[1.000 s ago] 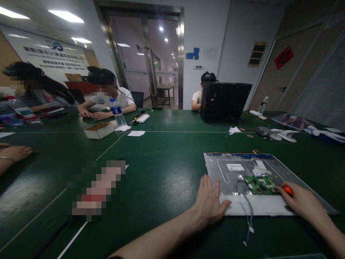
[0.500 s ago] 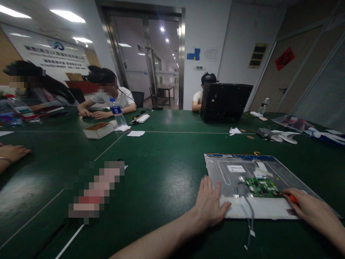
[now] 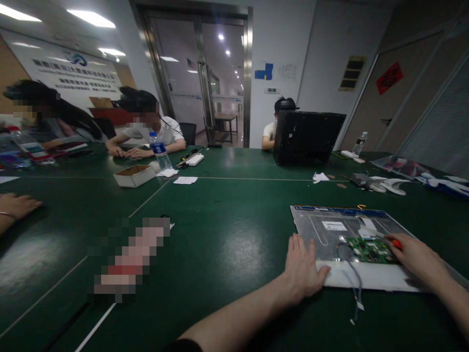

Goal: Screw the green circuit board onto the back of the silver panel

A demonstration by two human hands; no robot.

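1. The panel point(image 3: 388, 277) has slid rightward, its left edge under the left fingers point(image 3: 297, 248), spread flat.
2. Right fingers point(image 3: 406, 239), moved forward, grip a red handle point(image 3: 397, 243); circuit board point(image 3: 372, 250) just left.

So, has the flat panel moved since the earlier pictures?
Yes. The flat panel has shifted to the right, judged against the black box, which sits almost where it was in the view.

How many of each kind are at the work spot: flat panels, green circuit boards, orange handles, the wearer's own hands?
Flat panel: 1
Green circuit board: 1
Orange handle: 1
Hands, left hand and right hand: 2
Total: 5
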